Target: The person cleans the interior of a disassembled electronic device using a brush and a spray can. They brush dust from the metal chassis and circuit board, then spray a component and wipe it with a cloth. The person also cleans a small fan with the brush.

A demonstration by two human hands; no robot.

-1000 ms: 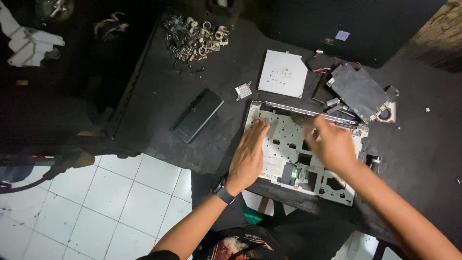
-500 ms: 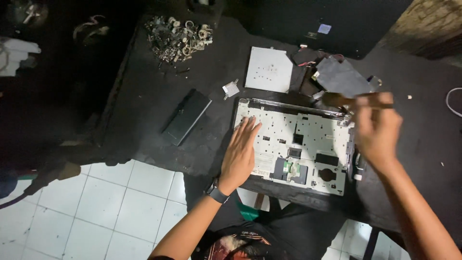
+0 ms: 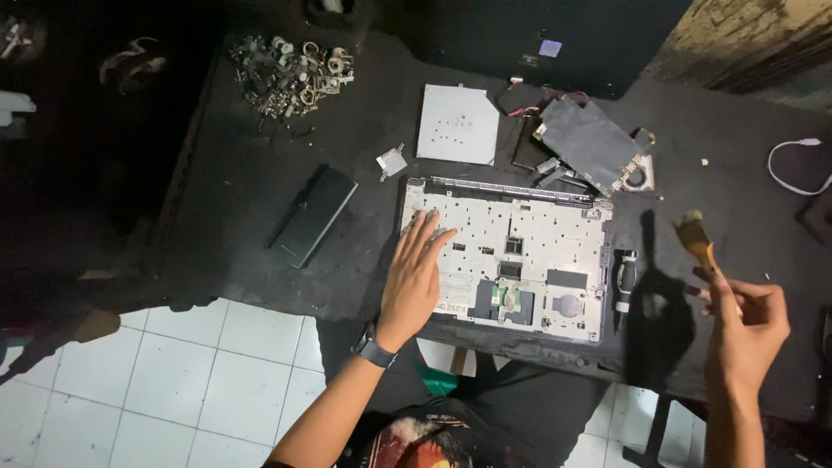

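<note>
1. The left hand [image 3: 414,273] lies flat, fingers spread, on the left part of the pale laptop frame [image 3: 520,251] at frame centre.
2. The right hand [image 3: 744,325], lower right, grips a wooden-handled brush [image 3: 696,236], bristles pointing up, well apart from the frame.
3. A second ago that hand was over the frame; it has since swung right, off it.
4. On the dark counter [image 3: 260,156], a black slab [image 3: 313,215] lies left of the frame and a grey square plate [image 3: 458,124] above it.

A single view is given, taken from a camera worn on the head and aimed steeply down. The dark tabletop [image 3: 260,208] is seen from fairly high above, with the tiled floor [image 3: 173,381] and the wearer's forearms at the lower edge.
</note>
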